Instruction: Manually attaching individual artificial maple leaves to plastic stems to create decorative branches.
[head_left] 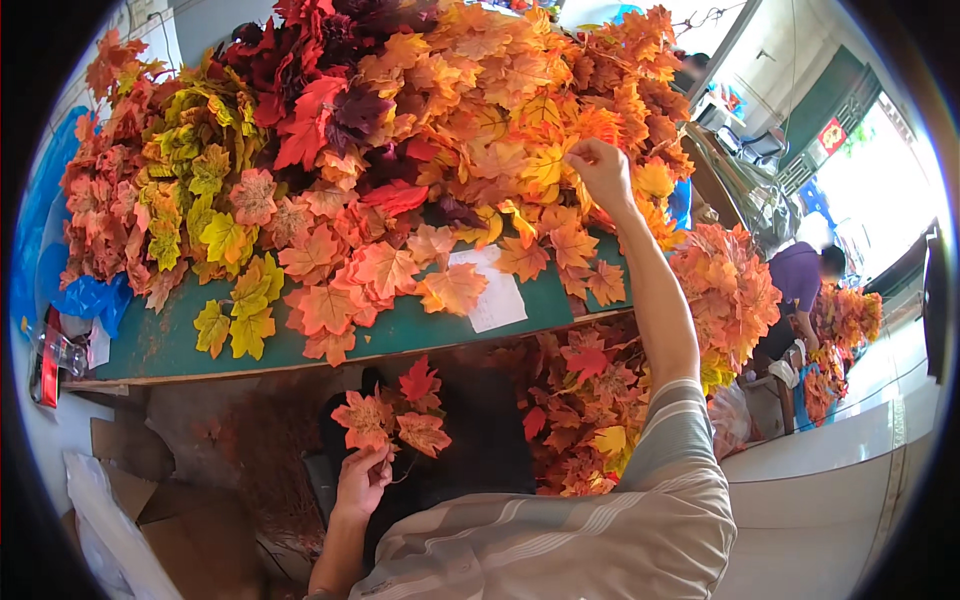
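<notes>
My left hand (pixel 362 482), low over my lap, is closed on the stem of a small spray of artificial maple leaves (pixel 364 420). Two of its leaves are salmon-orange and one is red. My right arm stretches up across the table to a big heap of orange artificial maple leaves (pixel 430 75). Fingers pinched together, my right hand (pixel 602 172) is at the edge of a yellow-orange maple leaf (pixel 546 166); whether it grips that leaf cannot be made out. Beside the orange heap lie dark red leaves (pixel 310 120) and yellow-green leaves (pixel 226 238).
The green table (pixel 400 328) has a paper slip (pixel 494 292) near its front edge. More leaf bunches (pixel 590 400) hang or lie below, to the right. Cardboard boxes (pixel 195 520) stand at lower left. Another person (pixel 796 278) bends over leaves at far right.
</notes>
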